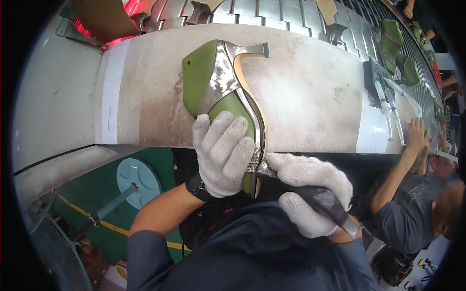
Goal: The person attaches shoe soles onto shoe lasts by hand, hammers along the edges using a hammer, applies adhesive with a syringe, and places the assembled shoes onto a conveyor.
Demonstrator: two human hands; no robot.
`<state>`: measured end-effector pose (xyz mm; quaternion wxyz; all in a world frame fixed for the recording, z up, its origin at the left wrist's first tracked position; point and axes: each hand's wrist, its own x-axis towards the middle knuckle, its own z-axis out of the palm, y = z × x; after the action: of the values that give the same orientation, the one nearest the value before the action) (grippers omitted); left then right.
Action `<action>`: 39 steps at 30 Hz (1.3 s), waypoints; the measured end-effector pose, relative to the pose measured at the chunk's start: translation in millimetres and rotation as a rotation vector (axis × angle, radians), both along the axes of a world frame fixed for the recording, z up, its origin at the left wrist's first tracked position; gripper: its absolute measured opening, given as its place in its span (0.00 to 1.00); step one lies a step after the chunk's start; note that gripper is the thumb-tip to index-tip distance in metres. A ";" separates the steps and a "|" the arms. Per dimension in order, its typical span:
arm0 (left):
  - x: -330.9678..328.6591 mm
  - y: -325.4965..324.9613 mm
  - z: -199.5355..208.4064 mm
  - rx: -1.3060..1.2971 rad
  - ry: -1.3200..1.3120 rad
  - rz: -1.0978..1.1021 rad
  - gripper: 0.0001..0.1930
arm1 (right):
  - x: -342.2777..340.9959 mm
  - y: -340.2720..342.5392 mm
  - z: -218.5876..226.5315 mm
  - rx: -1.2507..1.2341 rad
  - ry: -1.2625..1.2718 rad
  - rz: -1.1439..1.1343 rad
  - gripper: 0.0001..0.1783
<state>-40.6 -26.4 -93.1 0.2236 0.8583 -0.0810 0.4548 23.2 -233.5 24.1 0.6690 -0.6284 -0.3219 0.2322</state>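
A silver high-heeled sandal [224,72] sits on a green shoe last [199,72], lying on its side with the heel toward the far side. A band of sparkling stones crosses its toe end. My left hand [221,153], in a white knitted glove, wraps round the forefoot of the last. My right hand [315,186], gloved alike, is closed round a hand tool with a dark handle [318,198]. The tool's shiny metal head [265,169] is at the sole edge beside the stone band; whether it touches cannot be told.
The shoe lies over a pale, stained worktable [310,97]. Behind runs a slatted metal conveyor [286,17] carrying heeled shoe parts and green lasts [392,39]. Syringes [392,109] lie at the right, near a co-worker's hand [416,138]. A blue round-based stand [138,177] is at lower left.
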 end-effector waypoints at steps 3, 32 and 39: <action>0.3 0.9 -3.7 -0.007 -0.001 -0.006 0.28 | 14.4 3.1 5.8 -0.049 0.045 0.008 0.20; 9.0 -5.9 -14.4 -0.051 -0.082 0.022 0.30 | 119.7 53.1 24.7 -0.377 0.285 0.115 0.16; 12.6 -1.9 -8.3 -0.063 -0.080 -0.014 0.25 | 117.4 74.6 32.7 -0.471 0.190 0.087 0.18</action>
<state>-27.9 -28.3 -101.4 0.2503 0.8314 -0.0812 0.4894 140.6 -158.9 56.8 0.5209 -0.7279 -0.2213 0.3872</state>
